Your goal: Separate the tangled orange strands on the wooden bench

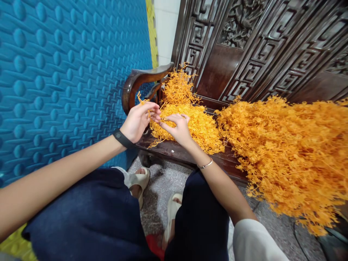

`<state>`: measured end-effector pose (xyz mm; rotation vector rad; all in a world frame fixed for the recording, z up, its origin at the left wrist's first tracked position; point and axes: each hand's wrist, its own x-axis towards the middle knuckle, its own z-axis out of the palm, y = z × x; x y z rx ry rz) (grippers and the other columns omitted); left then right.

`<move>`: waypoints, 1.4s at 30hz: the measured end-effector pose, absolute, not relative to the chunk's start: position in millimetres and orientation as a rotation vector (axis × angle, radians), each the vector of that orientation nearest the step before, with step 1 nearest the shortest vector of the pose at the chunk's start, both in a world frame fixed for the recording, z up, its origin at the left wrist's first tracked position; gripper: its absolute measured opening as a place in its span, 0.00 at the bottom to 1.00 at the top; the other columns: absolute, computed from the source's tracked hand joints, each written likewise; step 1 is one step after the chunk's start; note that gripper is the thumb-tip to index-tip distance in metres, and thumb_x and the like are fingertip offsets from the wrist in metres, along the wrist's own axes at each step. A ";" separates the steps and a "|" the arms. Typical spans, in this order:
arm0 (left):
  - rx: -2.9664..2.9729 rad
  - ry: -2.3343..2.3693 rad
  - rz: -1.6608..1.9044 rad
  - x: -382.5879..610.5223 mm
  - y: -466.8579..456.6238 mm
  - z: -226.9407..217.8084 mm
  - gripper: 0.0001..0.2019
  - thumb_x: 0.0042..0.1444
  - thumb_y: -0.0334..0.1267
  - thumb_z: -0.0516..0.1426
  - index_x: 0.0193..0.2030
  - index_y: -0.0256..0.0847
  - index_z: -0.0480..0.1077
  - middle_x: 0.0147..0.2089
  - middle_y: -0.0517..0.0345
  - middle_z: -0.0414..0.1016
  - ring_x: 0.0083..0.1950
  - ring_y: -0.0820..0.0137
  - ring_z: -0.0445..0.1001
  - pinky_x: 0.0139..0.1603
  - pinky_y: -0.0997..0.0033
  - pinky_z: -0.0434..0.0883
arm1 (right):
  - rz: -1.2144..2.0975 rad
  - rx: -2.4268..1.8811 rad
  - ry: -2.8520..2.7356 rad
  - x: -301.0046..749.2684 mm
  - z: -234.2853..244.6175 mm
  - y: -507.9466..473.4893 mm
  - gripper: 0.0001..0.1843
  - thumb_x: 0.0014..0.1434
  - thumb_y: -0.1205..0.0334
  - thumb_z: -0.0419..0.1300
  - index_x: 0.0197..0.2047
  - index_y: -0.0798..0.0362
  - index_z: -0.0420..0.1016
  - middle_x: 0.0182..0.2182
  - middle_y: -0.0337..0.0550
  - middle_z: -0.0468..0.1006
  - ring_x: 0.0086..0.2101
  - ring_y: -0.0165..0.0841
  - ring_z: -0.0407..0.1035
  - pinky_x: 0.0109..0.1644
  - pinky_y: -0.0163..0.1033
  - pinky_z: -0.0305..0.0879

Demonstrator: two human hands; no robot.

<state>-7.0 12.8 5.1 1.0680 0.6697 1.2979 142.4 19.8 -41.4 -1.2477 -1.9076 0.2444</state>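
Observation:
A thin orange plastic sprig (139,97) sticks out above my left hand (140,119), whose fingers are curled closed on it. My right hand (178,128) meets the left fingertips, with thumb and forefinger brought together. What lies in that pinch is too small to make out. Just behind and below both hands, a yellow-orange heap of sprigs (201,127) rests on the dark wooden bench (174,150). Another bunch of orange sprigs (181,87) is piled behind it, by the armrest.
A much larger orange pile (288,152) covers the bench to the right and spills over its front edge. The curved armrest (146,74) stands at the left, beside blue textured matting (67,72). Carved wooden panels (225,69) rise behind. A cable (296,235) lies on the floor.

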 end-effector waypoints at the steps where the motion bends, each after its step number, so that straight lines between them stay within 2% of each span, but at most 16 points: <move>1: 1.081 0.667 1.302 -7.2 12.7 5.2 0.05 0.49 0.34 0.56 0.27 0.35 0.69 0.26 0.59 0.70 0.28 0.74 0.69 0.31 0.74 0.65 | 0.204 -1.239 -1.927 142.9 -41.5 19.4 0.15 0.56 0.49 0.56 0.33 0.52 0.76 0.35 0.40 0.79 0.40 0.34 0.68 0.55 0.48 0.43; 9: 1.114 0.713 1.319 -8.1 13.5 6.4 0.04 0.48 0.35 0.56 0.26 0.37 0.68 0.26 0.59 0.69 0.27 0.75 0.68 0.28 0.75 0.63 | 0.135 -1.178 -1.971 142.3 -40.7 14.6 0.15 0.59 0.50 0.54 0.31 0.49 0.75 0.29 0.39 0.77 0.33 0.33 0.67 0.50 0.45 0.50; 15: 1.146 0.675 1.340 -4.5 10.5 7.4 0.03 0.48 0.34 0.57 0.27 0.37 0.67 0.27 0.60 0.69 0.28 0.75 0.68 0.31 0.74 0.65 | -0.020 -1.243 -1.816 136.1 -37.4 1.2 0.13 0.60 0.52 0.52 0.33 0.48 0.74 0.31 0.43 0.75 0.36 0.36 0.66 0.50 0.46 0.53; 18: 1.194 0.644 1.362 -2.0 8.3 8.0 0.04 0.48 0.34 0.58 0.27 0.37 0.67 0.27 0.60 0.70 0.29 0.75 0.69 0.34 0.74 0.66 | 0.014 -1.271 -1.749 134.0 -35.9 -5.5 0.13 0.61 0.52 0.51 0.35 0.48 0.74 0.34 0.46 0.74 0.40 0.39 0.65 0.53 0.49 0.51; 21: 1.270 0.636 1.382 -1.7 7.3 7.9 0.03 0.49 0.34 0.58 0.27 0.38 0.68 0.28 0.60 0.70 0.30 0.75 0.68 0.33 0.74 0.64 | 0.182 -1.188 -1.709 132.3 -35.8 -6.3 0.10 0.59 0.54 0.54 0.32 0.49 0.72 0.35 0.45 0.73 0.42 0.38 0.64 0.53 0.48 0.52; 24: 1.316 0.692 1.381 -3.4 7.3 7.6 0.04 0.50 0.35 0.57 0.27 0.38 0.69 0.27 0.60 0.69 0.26 0.77 0.64 0.28 0.75 0.60 | 0.520 -1.079 -1.586 129.5 -36.9 -1.5 0.08 0.53 0.55 0.60 0.29 0.49 0.69 0.31 0.41 0.72 0.34 0.33 0.65 0.44 0.42 0.61; 28: 1.340 0.717 1.367 -5.3 7.8 6.4 0.05 0.50 0.36 0.57 0.27 0.39 0.69 0.25 0.60 0.68 0.25 0.77 0.61 0.27 0.74 0.58 | 0.849 -1.005 -1.347 125.4 -38.2 4.5 0.09 0.46 0.58 0.65 0.28 0.50 0.69 0.25 0.36 0.70 0.27 0.28 0.62 0.36 0.37 0.63; 35: 1.402 0.747 1.367 -3.8 7.0 3.4 0.04 0.50 0.36 0.58 0.27 0.39 0.70 0.26 0.60 0.69 0.26 0.76 0.62 0.30 0.74 0.60 | 1.108 -0.935 -1.217 126.7 -36.9 4.9 0.08 0.42 0.63 0.65 0.27 0.50 0.70 0.29 0.36 0.74 0.33 0.28 0.69 0.44 0.39 0.66; 38: 1.451 0.727 1.356 -2.0 5.8 3.1 0.05 0.49 0.37 0.58 0.27 0.38 0.70 0.26 0.60 0.68 0.27 0.76 0.63 0.32 0.74 0.61 | 1.177 -0.913 -1.200 127.6 -36.9 5.1 0.08 0.44 0.62 0.63 0.28 0.50 0.67 0.27 0.35 0.74 0.34 0.29 0.71 0.46 0.40 0.67; 42: 1.446 0.730 1.332 -1.7 7.2 1.5 0.06 0.49 0.38 0.58 0.27 0.38 0.70 0.26 0.60 0.68 0.26 0.76 0.62 0.29 0.74 0.60 | 1.315 -0.869 -1.221 126.8 -39.5 7.5 0.09 0.48 0.60 0.61 0.29 0.49 0.62 0.21 0.33 0.74 0.28 0.29 0.72 0.42 0.39 0.67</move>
